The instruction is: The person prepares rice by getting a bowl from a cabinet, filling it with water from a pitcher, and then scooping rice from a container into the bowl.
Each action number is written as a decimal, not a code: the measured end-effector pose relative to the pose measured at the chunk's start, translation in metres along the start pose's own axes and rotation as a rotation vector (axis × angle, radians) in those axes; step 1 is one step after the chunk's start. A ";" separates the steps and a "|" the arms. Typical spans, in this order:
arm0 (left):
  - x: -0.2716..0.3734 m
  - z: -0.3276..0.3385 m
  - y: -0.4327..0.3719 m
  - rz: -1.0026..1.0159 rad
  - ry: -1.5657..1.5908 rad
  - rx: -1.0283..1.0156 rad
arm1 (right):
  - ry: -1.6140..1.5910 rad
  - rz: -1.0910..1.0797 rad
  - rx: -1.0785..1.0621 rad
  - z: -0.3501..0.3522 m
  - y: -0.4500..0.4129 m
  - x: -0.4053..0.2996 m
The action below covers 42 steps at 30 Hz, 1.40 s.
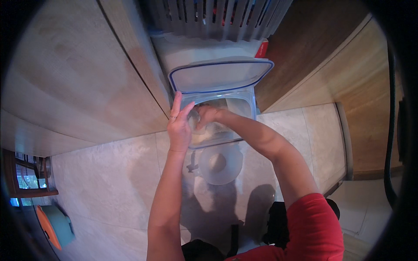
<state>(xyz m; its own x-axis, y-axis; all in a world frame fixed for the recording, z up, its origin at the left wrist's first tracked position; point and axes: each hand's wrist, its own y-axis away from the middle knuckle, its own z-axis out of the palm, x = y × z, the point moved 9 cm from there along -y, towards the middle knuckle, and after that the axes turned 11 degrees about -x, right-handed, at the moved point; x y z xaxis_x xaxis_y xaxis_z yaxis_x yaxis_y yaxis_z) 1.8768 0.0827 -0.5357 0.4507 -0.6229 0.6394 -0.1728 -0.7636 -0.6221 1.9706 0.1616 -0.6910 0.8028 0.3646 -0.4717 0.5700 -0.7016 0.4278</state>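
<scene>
A clear plastic storage box (254, 106) stands on the floor before me, its blue-sealed lid (222, 76) tilted up at the back. Pale grain-like contents (212, 135) lie inside. My left hand (179, 129), a ring on one finger, is at the box's left rim with its fingers spread. Down inside the box, my right hand (209, 115) grips what looks like a clear cup (194, 121); its fingertips are partly hidden. In front of the box sits a translucent round jug (225, 174) with a handle on its left and something pale at its bottom.
Wooden cabinet panels flank the box on the left (81, 75) and right (303, 58). Behind the lid is a grey slatted basket (222, 19) holding things. Pale tiles (114, 182) cover the floor. A teal-and-orange object (57, 226) is at lower left, near a wooden chair (32, 195).
</scene>
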 end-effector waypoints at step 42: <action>0.011 0.003 -0.005 0.013 0.002 -0.014 | 0.132 -0.306 -0.548 0.123 -0.012 -0.018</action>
<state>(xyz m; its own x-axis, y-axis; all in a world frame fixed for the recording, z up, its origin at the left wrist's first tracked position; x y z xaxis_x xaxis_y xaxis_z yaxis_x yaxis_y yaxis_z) 1.8856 0.0805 -0.5270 0.4463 -0.6333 0.6322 -0.1907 -0.7576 -0.6243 1.9276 0.0884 -0.7829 0.5844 0.5959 -0.5508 0.7554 -0.1516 0.6375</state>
